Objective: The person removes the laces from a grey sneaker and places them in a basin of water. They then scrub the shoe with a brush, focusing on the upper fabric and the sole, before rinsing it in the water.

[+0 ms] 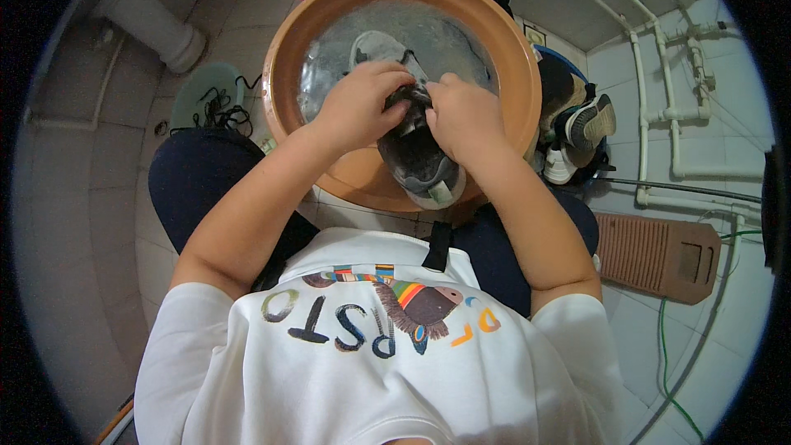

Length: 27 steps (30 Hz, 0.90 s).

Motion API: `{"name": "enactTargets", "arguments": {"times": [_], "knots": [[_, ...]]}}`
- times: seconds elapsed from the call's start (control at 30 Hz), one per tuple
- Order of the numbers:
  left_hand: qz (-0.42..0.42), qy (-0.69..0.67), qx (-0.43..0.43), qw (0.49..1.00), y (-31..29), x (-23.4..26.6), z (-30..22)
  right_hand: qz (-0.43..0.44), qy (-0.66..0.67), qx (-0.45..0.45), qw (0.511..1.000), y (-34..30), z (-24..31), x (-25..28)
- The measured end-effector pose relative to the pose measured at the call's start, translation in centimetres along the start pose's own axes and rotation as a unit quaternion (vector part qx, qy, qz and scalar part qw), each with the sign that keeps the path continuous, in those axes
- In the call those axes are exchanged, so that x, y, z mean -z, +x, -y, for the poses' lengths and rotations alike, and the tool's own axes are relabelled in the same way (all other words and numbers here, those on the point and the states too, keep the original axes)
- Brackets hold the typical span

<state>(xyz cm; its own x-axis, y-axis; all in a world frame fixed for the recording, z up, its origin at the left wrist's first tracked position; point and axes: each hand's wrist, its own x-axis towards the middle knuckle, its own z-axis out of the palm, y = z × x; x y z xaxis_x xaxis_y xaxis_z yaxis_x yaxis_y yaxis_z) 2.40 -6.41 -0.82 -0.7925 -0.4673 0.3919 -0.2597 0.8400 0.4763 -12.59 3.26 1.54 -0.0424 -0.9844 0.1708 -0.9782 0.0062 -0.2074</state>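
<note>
A grey and black sneaker [416,166] lies over the near rim of the orange basin [284,99], its toe pointing away from me and its heel toward me. My left hand [360,105] is closed on the left edge of the shoe's opening near the tongue. On the opposite edge, my right hand [464,118] grips the upper with the thumb by the opening. The dark inside of the shoe shows between my hands. Cloudy water [329,45] fills the basin beyond the shoe. My fingertips are partly hidden in the shoe's opening.
Left of the basin, a pale green bowl [198,86] holds tangled black cords [218,111]. More shoes [585,128] are piled in a blue tub at the right. A brown washboard [655,255] lies on the tiled floor, near a green hose [663,354]. White pipes [671,115] run along the right wall.
</note>
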Motion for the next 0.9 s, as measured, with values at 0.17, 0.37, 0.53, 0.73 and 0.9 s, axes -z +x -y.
{"name": "enactTargets", "arguments": {"times": [0.17, 0.37, 0.53, 0.73, 0.9], "knots": [[0.049, -0.011, 0.173, 0.984, 0.6, 0.8, -1.2, -0.066, -0.092, 0.049, 0.992, -0.4, 1.0, 0.6], [0.105, 0.018, 0.151, 0.983, 0.7, 1.0, -0.3, -0.075, -0.070, 0.084, 0.991, -0.7, 1.2, 0.2], [0.184, 0.051, 0.101, 0.976, 0.8, 2.6, 1.4, -0.051, -0.044, 0.026, 0.997, -0.2, 1.4, -1.1], [0.164, -0.038, 0.157, 0.973, 0.5, 2.5, 1.9, 0.044, -0.059, -0.001, 0.997, 0.0, 1.6, -2.6], [0.159, 0.046, 0.133, 0.977, 0.7, 2.5, 2.0, 0.051, -0.025, -0.025, 0.998, 0.3, 1.3, -3.6]]}}
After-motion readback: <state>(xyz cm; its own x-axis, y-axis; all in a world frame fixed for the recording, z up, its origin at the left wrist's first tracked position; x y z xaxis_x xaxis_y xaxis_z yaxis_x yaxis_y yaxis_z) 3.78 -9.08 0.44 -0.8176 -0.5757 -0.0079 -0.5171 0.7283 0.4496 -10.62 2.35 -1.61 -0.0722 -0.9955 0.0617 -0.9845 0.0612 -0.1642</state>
